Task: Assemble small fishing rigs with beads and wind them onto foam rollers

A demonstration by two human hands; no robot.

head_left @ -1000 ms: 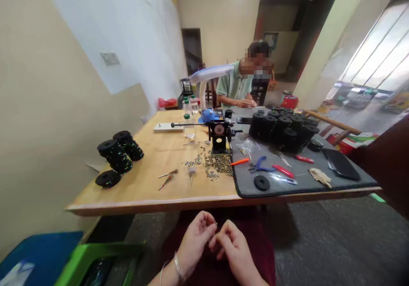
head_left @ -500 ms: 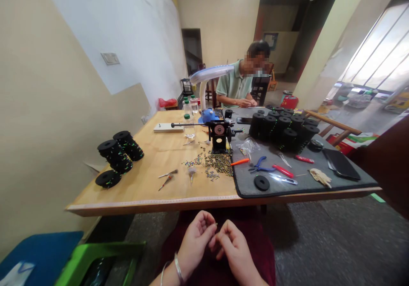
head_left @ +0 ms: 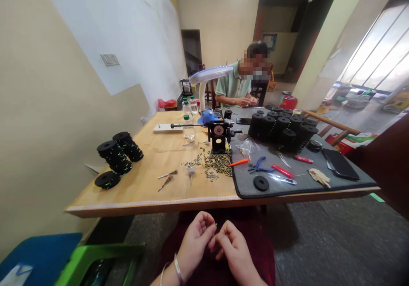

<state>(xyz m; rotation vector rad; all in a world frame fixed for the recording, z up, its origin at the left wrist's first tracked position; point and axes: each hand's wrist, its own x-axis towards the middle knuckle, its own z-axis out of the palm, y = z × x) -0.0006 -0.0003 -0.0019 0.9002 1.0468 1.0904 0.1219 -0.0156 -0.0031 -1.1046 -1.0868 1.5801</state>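
Left grip (head_left: 195, 239) seemingly pinches tiny piece (head_left: 216, 224).

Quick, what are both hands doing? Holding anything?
Left hand: curled, pinching a tiny shiny bit.
Right hand: curled against the left; whether it holds anything cannot be told.

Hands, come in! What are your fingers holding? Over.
Left hand fingers pinch a tiny shiny bit, too small to name. Right hand curled against it. Table edge ahead, clear of both.
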